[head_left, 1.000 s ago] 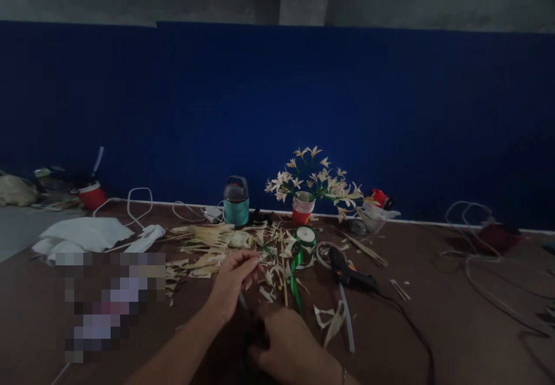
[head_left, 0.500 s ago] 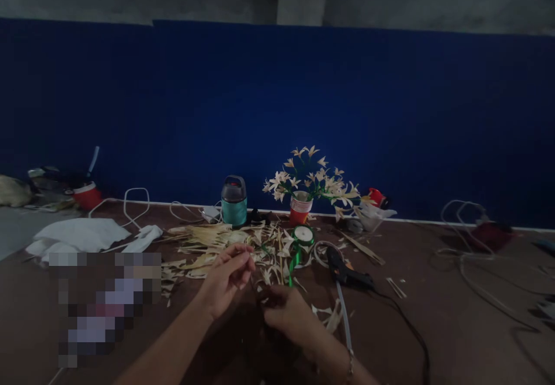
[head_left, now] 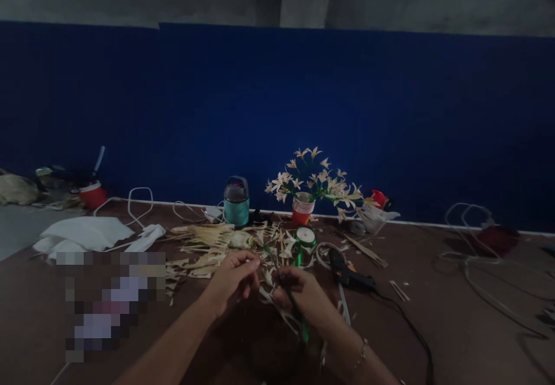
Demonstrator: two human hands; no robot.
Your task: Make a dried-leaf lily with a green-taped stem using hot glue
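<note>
My left hand [head_left: 234,281] is closed in a pinch, thumb against forefinger; whatever thin thing sits at its fingertips is too small to make out. Close on its right, my right hand [head_left: 301,295] has its fingers pressed together on a strip of green ribbon [head_left: 305,332], which looks dark across the hand and green where it hangs below. Just beyond the hands stands a ribbon spool [head_left: 306,234] with green ribbon coming off it. Pale dried husk pieces [head_left: 208,237] and cream petal-like scraps lie around the fingertips.
A red-and-white cup [head_left: 302,208] holds cream flowers [head_left: 332,185] at the back. A teal-and-black canister [head_left: 236,203] stands left of it. On the right lies a black glue gun [head_left: 351,272] with its cord. White cloth [head_left: 87,234] and a pixelated patch are at left.
My right hand has risen and turned, and the ribbon now hangs below it. My left hand has shifted slightly right, still pinching. The whole view has moved a little.
</note>
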